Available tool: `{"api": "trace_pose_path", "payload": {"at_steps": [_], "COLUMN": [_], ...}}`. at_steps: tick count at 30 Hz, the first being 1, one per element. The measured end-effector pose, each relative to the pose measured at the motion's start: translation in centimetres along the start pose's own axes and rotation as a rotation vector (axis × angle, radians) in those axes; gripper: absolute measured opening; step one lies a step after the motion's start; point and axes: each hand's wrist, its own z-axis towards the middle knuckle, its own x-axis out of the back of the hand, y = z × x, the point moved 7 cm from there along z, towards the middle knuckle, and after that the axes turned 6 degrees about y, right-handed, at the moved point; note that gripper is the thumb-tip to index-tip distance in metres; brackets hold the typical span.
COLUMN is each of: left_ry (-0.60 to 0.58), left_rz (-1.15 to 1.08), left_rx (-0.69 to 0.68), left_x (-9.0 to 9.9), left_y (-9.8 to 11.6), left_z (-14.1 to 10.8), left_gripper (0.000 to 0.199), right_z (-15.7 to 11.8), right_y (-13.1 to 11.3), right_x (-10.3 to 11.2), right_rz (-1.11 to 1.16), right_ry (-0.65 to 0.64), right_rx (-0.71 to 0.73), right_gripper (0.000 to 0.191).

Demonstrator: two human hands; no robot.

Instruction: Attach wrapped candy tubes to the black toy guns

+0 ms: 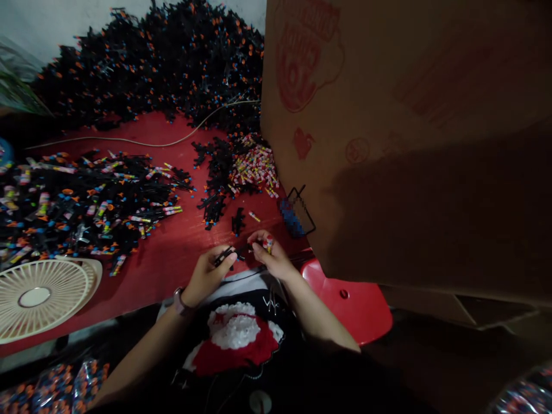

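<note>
**Two curled hands, black toy pieces and a small printed tube**

In the head view, take the hands as the dial's centre. The left hand [214,267] is closed narrowly around black plastic toy pieces [223,255], thumb pressing from above. The right hand [271,254] is curled around a red-labelled tube [268,244]; whether its fingertips also pinch a dark part is too dim to tell.

At twelve o'clock, near the hands, lie a few loose toy pieces [237,221] and, just to their right, a single printed tube [254,217]. Beyond, towards one o'clock, is a heap of similar tubes [257,165]. A mixed pile [92,198] sits at ten o'clock, and a cardboard box [388,115] stands at two.

The pieces look light, stiff and smooth, so likely a little slippery; their thin projections could bend or snap. The thicker body seems the safest hold. The tubes appear light too, probably prone to rolling, and best pinched around the middle.
</note>
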Motion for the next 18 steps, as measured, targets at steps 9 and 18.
{"api": "trace_pose_path", "payload": {"at_steps": [9, 18], "left_ry": [0.1, 0.053], "left_rz": [-0.009, 0.058], "left_rx": [-0.042, -0.117], "left_x": [1.1, 1.2], "left_y": [3.0, 3.2], "left_z": [-0.9, -1.3], "left_gripper": [0.04, 0.04], "right_z": [-1.7, -2.7], "right_y": [-4.7, -6.4], "right_x": [-1.3, -1.2], "right_rz": [-0.325, -0.471], "right_ry": [-0.126, -0.247], "right_rx": [0.202, 0.263], "right_gripper": [0.044, 0.03]}}
